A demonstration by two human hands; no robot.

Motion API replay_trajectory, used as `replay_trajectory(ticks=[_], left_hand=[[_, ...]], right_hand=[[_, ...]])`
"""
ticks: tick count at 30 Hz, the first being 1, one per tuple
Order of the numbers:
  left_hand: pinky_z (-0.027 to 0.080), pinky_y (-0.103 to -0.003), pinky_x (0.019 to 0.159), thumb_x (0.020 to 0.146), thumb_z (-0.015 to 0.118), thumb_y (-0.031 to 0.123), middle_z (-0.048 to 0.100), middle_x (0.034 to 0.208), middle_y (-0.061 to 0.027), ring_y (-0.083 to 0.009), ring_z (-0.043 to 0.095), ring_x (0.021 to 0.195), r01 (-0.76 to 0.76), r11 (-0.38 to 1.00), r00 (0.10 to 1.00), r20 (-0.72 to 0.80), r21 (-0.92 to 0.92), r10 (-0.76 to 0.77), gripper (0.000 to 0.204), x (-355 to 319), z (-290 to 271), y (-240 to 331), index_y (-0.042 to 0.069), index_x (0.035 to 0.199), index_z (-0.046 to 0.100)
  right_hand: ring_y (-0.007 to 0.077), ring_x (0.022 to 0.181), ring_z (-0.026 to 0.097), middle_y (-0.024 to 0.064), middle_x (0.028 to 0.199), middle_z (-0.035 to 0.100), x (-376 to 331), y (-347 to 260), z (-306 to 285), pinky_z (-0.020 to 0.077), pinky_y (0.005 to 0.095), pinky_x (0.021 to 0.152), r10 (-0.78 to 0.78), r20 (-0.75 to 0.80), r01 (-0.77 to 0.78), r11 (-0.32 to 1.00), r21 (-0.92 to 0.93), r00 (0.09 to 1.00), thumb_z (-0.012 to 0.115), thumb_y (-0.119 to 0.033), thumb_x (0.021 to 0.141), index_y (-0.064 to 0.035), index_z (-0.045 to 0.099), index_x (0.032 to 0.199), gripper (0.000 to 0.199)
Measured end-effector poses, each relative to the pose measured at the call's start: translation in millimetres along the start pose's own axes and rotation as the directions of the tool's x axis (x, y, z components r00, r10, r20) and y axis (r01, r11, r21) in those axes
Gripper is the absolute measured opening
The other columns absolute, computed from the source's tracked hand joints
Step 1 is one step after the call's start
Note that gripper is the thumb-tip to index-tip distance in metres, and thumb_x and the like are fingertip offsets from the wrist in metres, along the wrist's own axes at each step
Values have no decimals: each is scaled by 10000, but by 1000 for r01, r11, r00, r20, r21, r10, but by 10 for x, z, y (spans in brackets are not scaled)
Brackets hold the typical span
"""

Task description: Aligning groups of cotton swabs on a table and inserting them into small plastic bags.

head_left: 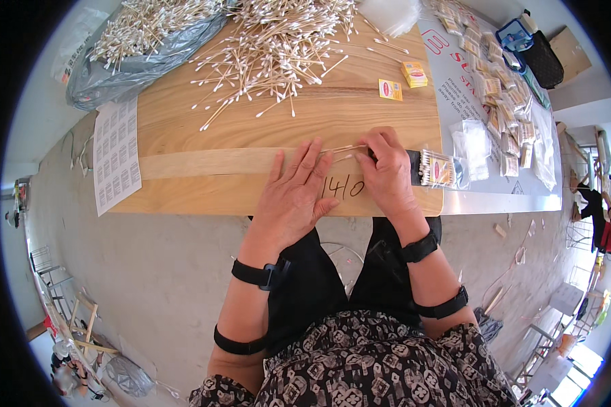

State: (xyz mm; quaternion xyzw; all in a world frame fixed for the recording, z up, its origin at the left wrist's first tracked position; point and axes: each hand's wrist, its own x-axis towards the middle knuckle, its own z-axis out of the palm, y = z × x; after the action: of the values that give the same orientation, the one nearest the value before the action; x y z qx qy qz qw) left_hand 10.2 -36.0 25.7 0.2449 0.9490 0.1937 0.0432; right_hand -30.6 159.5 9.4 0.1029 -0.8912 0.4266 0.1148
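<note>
- A patterned black-and-cream blouse (380,366) fills the lower edge, with dark trousers above it and black straps (259,273) round both forearms.
- The left hand (293,197) lies flat and open on the wooden table (183,136), fingers spread, holding nothing.
- The right hand (387,169) is curled, its fingertips pinched on a small bundle of cotton swabs (346,149) that lies between the two hands; how many sticks it grips is hard to tell.
- Just right of that hand a filled clear packet of swabs (440,169) rests at the table's edge.
- A white sheet of small labels (117,152) hangs over the table's left edge.
- Two small yellow boxes (402,80) sit well beyond the right hand.
- Farther off, a loose heap of wooden-stemmed swabs (278,41) spreads across the pale grained wood, and a grey plastic bag (142,54) holds more at the far left.
- To the right, a white board (482,183) with red and grey print carries rows of filled packets (502,102) and empty clear bags.
- The floor below is bare grey concrete (149,271).
</note>
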Motion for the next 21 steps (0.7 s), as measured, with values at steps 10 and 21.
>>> replay_trajectory(ticks=[10,21], left_hand=[[264,-420,1155,960,504,48,323,1521,-227,-373,307,1416,-3,807,840,-440,-591,-319,579,369,350,92,-5,1490,278],[279,-447,1151,861,585,55,404,1491,-169,-323,351,1402,29,985,960,-271,-170,-75,585,227,259,-37,28,1425,433]], right_hand=[[359,1148,575,209,1279,563,-103,-4,251,453,352,1002,125,-65,-88,912,401,990,483,122,804,51,555,1193,401],[242,839,655,149,926,645,136,72,150,529,311,764,265,-31,-230,881,413,964,578,42,821,38,614,1045,227]])
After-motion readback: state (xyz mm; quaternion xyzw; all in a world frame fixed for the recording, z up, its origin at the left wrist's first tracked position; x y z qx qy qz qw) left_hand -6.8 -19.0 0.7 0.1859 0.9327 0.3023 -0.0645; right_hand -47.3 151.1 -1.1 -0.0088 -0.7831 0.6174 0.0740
